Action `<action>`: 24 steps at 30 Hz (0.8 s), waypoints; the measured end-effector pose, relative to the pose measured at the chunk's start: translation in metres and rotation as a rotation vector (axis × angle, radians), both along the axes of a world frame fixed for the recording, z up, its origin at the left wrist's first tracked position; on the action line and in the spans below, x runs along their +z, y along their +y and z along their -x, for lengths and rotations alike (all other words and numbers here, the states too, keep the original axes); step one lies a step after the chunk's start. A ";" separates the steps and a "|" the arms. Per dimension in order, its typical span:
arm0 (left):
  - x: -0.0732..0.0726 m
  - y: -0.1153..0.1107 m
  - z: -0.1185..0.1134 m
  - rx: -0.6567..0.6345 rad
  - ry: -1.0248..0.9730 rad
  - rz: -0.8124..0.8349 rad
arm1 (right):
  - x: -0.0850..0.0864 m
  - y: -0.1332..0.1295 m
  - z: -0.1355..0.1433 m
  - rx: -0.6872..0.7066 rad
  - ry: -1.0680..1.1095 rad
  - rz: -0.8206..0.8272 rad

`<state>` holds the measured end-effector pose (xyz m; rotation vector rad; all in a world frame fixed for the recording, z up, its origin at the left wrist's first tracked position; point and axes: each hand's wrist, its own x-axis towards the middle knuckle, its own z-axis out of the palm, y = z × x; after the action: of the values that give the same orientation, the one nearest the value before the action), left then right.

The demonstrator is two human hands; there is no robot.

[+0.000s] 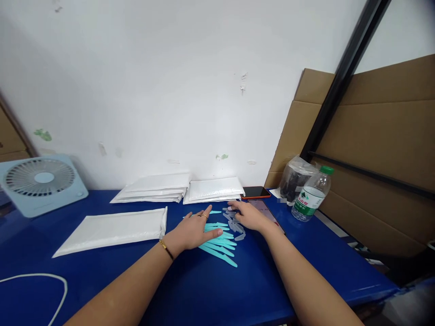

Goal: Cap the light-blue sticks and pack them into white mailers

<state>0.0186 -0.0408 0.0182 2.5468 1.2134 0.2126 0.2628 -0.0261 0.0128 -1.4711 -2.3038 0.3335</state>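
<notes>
Several slim turquoise sticks, shaped like eyebrow razors (221, 250), lie fanned out on the blue table. My left hand (192, 231) is spread palm down over their left ends, with its thumb across them, and hides part of them. To the right of the sticks is a loose pile of small translucent caps (239, 236). My right hand (250, 216) reaches over the upper part of this pile, its fingers slightly bent and apart. Its fingertips are at the caps, and no held item shows.
White padded packets (156, 185) are stacked by the wall, with a single white packet (115, 228) nearer. A phone (255, 193), another phone (263, 210) and a water bottle (310, 197) stand or lie at right. A light-blue fan (44, 181) and white cable (64, 290) are left.
</notes>
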 end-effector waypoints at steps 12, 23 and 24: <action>-0.005 0.002 -0.003 0.003 -0.033 -0.014 | -0.003 -0.003 0.011 0.112 0.182 0.120; -0.006 0.015 0.003 -0.059 -0.167 0.086 | -0.012 0.010 0.005 0.165 0.298 0.189; -0.005 0.016 0.004 -0.059 -0.198 0.074 | -0.011 0.010 0.004 0.151 0.292 0.154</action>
<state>0.0147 -0.0246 0.0132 2.4286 1.0509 0.3888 0.2590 -0.0163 0.0021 -1.2233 -2.1936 0.7320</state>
